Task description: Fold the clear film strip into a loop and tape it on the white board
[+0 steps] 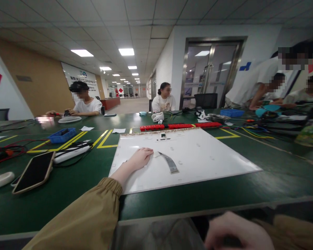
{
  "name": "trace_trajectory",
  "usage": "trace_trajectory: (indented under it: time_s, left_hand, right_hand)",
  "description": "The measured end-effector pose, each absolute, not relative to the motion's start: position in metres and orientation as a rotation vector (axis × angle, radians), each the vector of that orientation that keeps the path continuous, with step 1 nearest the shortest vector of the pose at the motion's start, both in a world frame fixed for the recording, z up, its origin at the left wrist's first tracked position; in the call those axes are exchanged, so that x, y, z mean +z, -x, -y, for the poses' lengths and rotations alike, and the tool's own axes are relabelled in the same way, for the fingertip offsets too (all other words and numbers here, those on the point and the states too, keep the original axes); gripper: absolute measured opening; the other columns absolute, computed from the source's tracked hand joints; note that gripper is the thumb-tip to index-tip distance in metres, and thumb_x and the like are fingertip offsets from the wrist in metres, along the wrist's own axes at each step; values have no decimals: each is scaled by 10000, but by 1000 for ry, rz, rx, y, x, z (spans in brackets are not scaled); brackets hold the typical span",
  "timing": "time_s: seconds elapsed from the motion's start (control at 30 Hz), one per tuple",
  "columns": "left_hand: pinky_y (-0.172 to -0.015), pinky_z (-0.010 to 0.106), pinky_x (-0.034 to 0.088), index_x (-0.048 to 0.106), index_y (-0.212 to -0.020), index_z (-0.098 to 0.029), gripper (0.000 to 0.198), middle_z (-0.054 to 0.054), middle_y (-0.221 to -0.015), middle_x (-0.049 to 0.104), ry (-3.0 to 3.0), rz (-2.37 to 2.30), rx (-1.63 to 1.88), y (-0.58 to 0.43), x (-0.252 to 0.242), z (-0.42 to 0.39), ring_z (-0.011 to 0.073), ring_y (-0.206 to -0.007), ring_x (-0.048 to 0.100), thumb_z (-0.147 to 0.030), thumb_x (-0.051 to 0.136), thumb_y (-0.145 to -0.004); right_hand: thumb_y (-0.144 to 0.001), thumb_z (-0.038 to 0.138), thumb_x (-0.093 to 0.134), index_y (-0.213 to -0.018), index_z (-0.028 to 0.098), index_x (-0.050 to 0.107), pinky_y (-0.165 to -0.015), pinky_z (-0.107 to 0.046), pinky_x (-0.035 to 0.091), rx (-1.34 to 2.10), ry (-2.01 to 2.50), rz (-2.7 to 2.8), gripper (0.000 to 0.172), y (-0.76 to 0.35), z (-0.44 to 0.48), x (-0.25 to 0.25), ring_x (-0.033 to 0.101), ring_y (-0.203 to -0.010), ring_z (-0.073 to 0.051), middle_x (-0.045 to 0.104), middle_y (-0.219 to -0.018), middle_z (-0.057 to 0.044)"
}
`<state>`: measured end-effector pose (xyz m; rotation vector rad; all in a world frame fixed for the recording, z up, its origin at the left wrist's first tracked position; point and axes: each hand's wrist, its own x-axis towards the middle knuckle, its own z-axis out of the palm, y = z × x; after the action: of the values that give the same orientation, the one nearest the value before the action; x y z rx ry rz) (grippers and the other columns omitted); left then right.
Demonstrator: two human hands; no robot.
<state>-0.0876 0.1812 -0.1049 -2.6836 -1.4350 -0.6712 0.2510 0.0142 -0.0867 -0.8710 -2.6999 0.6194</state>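
A large white panel [200, 163] lies flat on the green table in front of me. My left hand [142, 158] rests palm down on it, fingers lying on the surface. Just beyond its fingertips, a flat ribbon cable [169, 161], grey with a pale end, runs across the panel. Small dark slots [163, 136] show near the panel's far edge. My right hand [237, 232] is low at the bottom of the view, in front of the table edge and apart from the panel. It is blurred and its fingers look curled; whether they hold anything is hidden.
Behind the panel lie red strips [179, 126]. Leftward are a phone [36, 172], a white elongated device [73, 152], a blue tray [62, 134] and red-black cables. Another blue tray [232, 113] and loose wires lie right. Several people sit or stand around the table.
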Motion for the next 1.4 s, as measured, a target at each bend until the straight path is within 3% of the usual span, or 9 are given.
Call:
trace_trajectory:
  time_s: [0.17, 0.27, 0.43, 0.57, 0.87, 1.03, 1.27, 1.4]
  left_hand:
    - [-998, 334, 375, 604, -1150, -184, 355, 63, -1216, 583, 2704, 1388, -631, 87, -103, -182, 188, -1106, 524, -166, 376, -878]
    - [-1035, 381, 325, 593, -1159, -207, 350, 61, -1222, 579, 2696, 1408, -578, 86, -101, -179, 193, -1135, 502, -182, 374, -886]
    - [-1081, 522, 176, 560, -1176, -277, 337, 42, -1263, 542, 2609, 1549, -488, 87, -100, -175, 218, -1190, 437, -243, 361, -906]
    - [-1066, 555, 173, 557, -1167, -303, 318, 46, -1288, 515, 2540, 1630, -431, 87, -100, -176, 243, -1219, 401, -314, 372, -909]
    - [-1039, 600, 172, 515, -1210, -254, 382, 96, -1322, 469, 2532, 1752, -417, 89, -102, -179, 290, -1240, 375, -429, 375, -900]
    - [-1046, 585, 172, 498, -1211, -234, 404, 106, -1341, 453, 2539, 1802, -445, 91, -107, -186, 282, -1250, 367, -446, 410, -878]
    - [-1069, 544, 166, 462, -1246, -220, 451, 90, -1361, 439, 2524, 1890, -493, 90, -109, -186, 273, -1257, 359, -439, 453, -852]
    - [-1071, 540, 168, 437, -1277, -212, 477, 91, -1366, 433, 2511, 1914, -525, 89, -109, -186, 281, -1260, 358, -418, 465, -848]
  right_hand:
    - [-830, 329, 504, -919, 226, 694, -721, -248, 498, 624, 672, 2551, 234, -199, -96, -38, 640, -743, -158, 689, -810, -54]
    - [-801, 305, 516, -909, 164, 694, -771, -274, 474, 524, 624, 2480, 251, -160, -142, -24, 628, -796, -175, 689, -856, -63]
    - [-770, 182, 531, -993, 150, 684, -850, -278, 440, 550, 742, 2519, 273, -109, -195, -43, 615, -919, -185, 687, -948, -50]
    - [-704, 53, 493, -889, 166, 727, -823, -247, 446, 516, 879, 2573, 319, -89, -219, -68, 631, -868, -179, 704, -882, -23]
    - [-738, 98, 498, -969, 214, 713, -901, -277, 419, 294, 869, 2572, 336, -90, -232, -90, 609, -973, -187, 693, -973, -15]
    - [-775, 138, 491, -974, 226, 710, -900, -288, 419, 205, 886, 2595, 309, -88, -232, -91, 621, -939, -182, 694, -964, -18]
    - [-826, 155, 440, -1147, 301, 616, -1074, -430, 231, 58, 1085, 2681, 394, -81, -223, -91, 428, -1232, -210, 591, -1203, 18]
    - [-871, 187, 380, -1225, 338, 549, -1097, -470, 161, -6, 1143, 2688, 421, -76, -221, -95, 294, -1317, -220, 485, -1323, 57]
